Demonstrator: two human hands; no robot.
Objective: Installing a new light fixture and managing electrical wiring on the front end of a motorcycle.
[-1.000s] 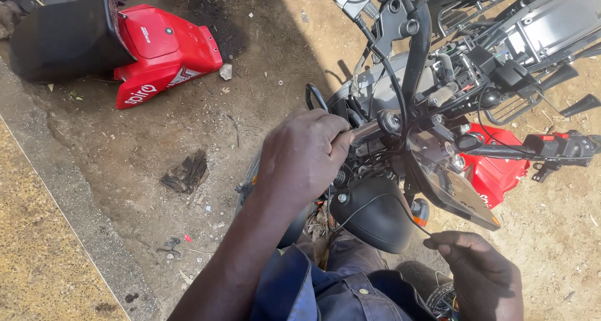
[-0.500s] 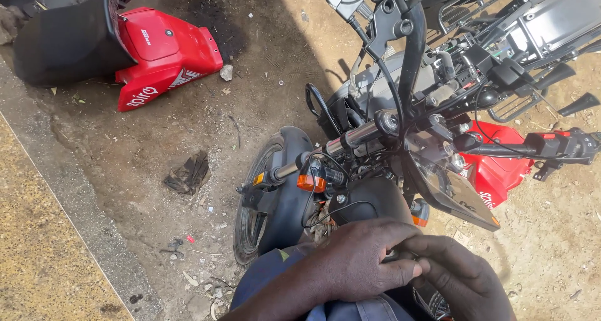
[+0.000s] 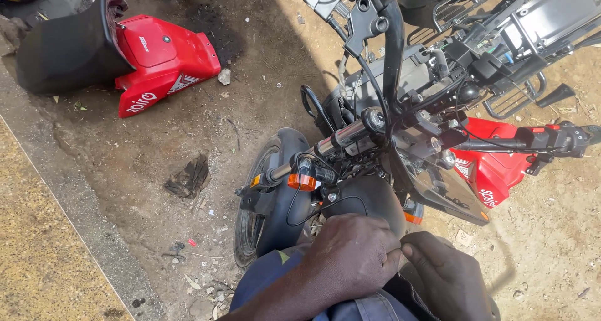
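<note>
A partly stripped motorcycle stands in front of me, its front wheel and black fender (image 3: pixel 275 192) pointing toward me. My left hand (image 3: pixel 350 255) and my right hand (image 3: pixel 447 277) meet just below the black headlight housing (image 3: pixel 369 199), fingers curled and touching each other. Whatever lies between the fingers is hidden. An orange turn signal (image 3: pixel 302 182) hangs on a loose black wire just above my left hand. The handlebar (image 3: pixel 347 136) runs across above it, with a smoked windscreen (image 3: pixel 438 186) to the right.
A detached red body panel (image 3: pixel 166 58) and a black seat (image 3: pixel 62 51) lie on the dirt at the upper left. A dark rag (image 3: pixel 188 177) and a small stone (image 3: pixel 224 77) lie nearby. A concrete kerb (image 3: pixel 37 252) runs along the left. Another red panel (image 3: pixel 494 170) sits at the right.
My left hand left the handlebar area and came down to join my right hand below the headlight. The turn signal and front fender are now uncovered.
</note>
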